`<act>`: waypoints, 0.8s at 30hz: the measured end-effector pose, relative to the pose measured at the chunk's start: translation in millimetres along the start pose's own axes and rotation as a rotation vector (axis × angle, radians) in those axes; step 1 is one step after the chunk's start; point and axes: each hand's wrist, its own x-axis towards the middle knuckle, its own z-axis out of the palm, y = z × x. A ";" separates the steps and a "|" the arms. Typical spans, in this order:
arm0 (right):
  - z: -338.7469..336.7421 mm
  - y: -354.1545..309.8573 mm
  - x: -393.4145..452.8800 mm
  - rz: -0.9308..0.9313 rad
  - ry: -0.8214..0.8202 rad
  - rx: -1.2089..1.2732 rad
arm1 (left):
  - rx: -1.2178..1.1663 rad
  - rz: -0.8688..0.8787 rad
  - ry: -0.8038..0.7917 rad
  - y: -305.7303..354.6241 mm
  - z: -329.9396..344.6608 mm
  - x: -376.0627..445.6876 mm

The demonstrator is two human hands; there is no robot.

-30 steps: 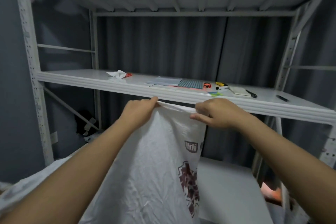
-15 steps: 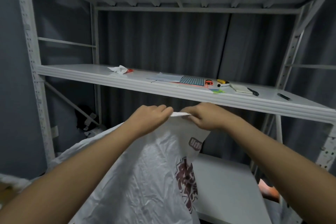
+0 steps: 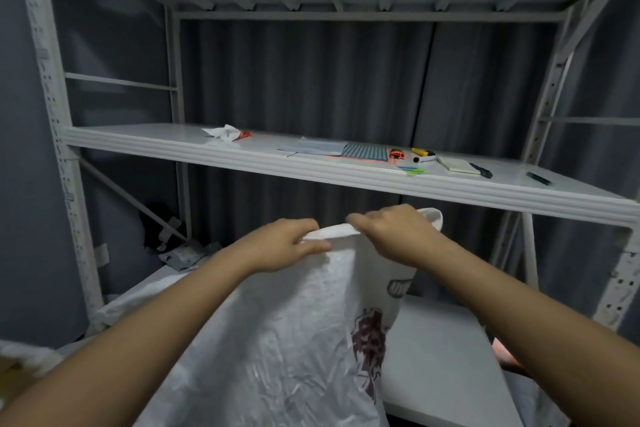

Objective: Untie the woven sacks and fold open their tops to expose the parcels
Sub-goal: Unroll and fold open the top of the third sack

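Note:
A white woven sack (image 3: 277, 340) with a dark red print on its right side stands in front of me, its top edge pulled up below the middle shelf. My left hand (image 3: 280, 246) grips the left part of that top edge, thumb on the near side. My right hand (image 3: 394, 232) grips the edge just to the right, fingers curled over it, and a loose corner of the sack sticks up behind it. The sack's inside and any parcels are hidden.
A white metal rack surrounds the sack: its middle shelf (image 3: 242, 158) carries a crumpled paper (image 3: 221, 132), sheets, markers and a notepad. The lower shelf (image 3: 436, 357) lies right of the sack. More white sacking (image 3: 131, 302) and grey bags (image 3: 183, 256) lie at the left.
Both hands have dropped away from the middle shelf and come closer together on the sack's top edge. The edge between them has bunched into a short fold.

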 end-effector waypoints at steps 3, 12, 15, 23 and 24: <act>0.0 0.8 -2.4 -0.031 -0.093 0.383 | 0.246 0.027 -0.004 2.7 -0.3 -1.7; 7.6 -14.2 -10.9 -0.062 0.041 0.154 | -0.004 -0.053 -0.081 -1.9 3.2 -11.7; 0.9 -18.6 -6.8 -0.035 -0.106 0.653 | 0.483 0.065 0.067 1.9 4.6 -12.9; 11.9 -29.2 -6.8 -0.123 0.134 0.191 | 0.247 -0.021 -0.081 -16.6 12.0 -22.7; 9.3 -29.6 -7.3 -0.092 0.089 0.333 | 0.383 0.002 -0.045 -12.9 14.1 -23.4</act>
